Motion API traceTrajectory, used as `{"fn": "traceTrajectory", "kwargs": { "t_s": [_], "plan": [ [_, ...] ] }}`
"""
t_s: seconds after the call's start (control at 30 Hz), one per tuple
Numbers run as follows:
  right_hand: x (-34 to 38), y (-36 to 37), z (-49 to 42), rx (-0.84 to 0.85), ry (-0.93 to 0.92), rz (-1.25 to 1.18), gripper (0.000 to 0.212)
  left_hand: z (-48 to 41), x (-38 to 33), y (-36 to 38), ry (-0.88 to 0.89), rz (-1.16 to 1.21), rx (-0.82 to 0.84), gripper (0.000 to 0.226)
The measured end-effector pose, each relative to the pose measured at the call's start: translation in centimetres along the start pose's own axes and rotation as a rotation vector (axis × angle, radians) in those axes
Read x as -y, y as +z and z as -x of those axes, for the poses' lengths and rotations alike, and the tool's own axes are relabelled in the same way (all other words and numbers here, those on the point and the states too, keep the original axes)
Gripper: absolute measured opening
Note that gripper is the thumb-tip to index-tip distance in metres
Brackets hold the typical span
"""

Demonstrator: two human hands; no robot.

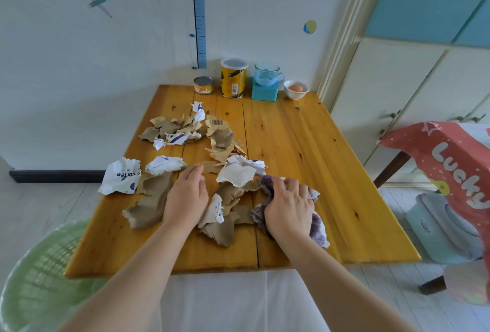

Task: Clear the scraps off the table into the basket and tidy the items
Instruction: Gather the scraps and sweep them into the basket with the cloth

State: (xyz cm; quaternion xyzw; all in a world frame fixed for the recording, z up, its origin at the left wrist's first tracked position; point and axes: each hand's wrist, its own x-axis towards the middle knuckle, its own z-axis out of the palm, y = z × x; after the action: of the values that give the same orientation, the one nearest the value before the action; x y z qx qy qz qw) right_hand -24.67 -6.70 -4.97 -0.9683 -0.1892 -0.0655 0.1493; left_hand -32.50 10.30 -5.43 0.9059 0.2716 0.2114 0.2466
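Presently, torn brown and white paper scraps (148, 207) are spread over the left and middle of the wooden table (305, 146). The left hand (185, 199) is laid flat among them near the front edge, fingers straight and palm down on the scraps; nothing is grasped by it. A purple-and-white cloth (318, 233) is gripped by the right hand (289, 209), fingers curled into it, and is pressed on the table just beside the nearest scraps. A green basket (39, 265), blurred, is seen below the table's front left corner, seemingly on the floor. Along the far edge are lined a small tin (203, 85), a yellow can (233, 78), a blue cup (266, 74) set on a teal box (263, 93), and a white bowl (302, 94) in which an egg (295, 88) is held.
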Motion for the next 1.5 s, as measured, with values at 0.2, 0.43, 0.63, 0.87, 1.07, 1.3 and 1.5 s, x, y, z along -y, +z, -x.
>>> {"fn": "traceTrajectory", "kwargs": {
  "t_s": [0.2,0.43,0.63,0.87,1.07,1.3,1.5],
  "plan": [
    [1.7,0.7,-1.5,0.028,-0.027,-0.019,0.046,0.0,0.2,0.2,-0.006,0.008,0.014,0.038],
    [0.0,-1.0,-3.1,-0.067,-0.048,-0.269,0.043,0.0,0.5,0.1,0.026,-0.02,0.037,0.033],
    [-3.8,-1.5,-7.7,-0.023,0.101,-0.129,0.042,0.0,0.3,0.0,0.055,-0.045,0.01,0.031],
    [0.2,1.0,-9.4,0.021,-0.044,-0.068,0.046,-0.1,0.2,0.1,0.039,-0.055,0.03,0.035],
    [1.6,1.9,-9.8,0.048,-0.144,-0.078,0.045,-0.2,0.2,0.0,0.029,-0.053,0.026,0.04],
    [1.1,-1.0,-11.2,0.054,-0.183,-0.329,0.042,0.0,-0.2,-0.5,-0.004,-0.032,0.097,0.043],
    [5.5,-4.9,-11.5,-0.1,-0.341,-0.476,0.041,-0.2,-0.5,-1.2,-0.084,0.069,0.027,0.04]
  ]
}}
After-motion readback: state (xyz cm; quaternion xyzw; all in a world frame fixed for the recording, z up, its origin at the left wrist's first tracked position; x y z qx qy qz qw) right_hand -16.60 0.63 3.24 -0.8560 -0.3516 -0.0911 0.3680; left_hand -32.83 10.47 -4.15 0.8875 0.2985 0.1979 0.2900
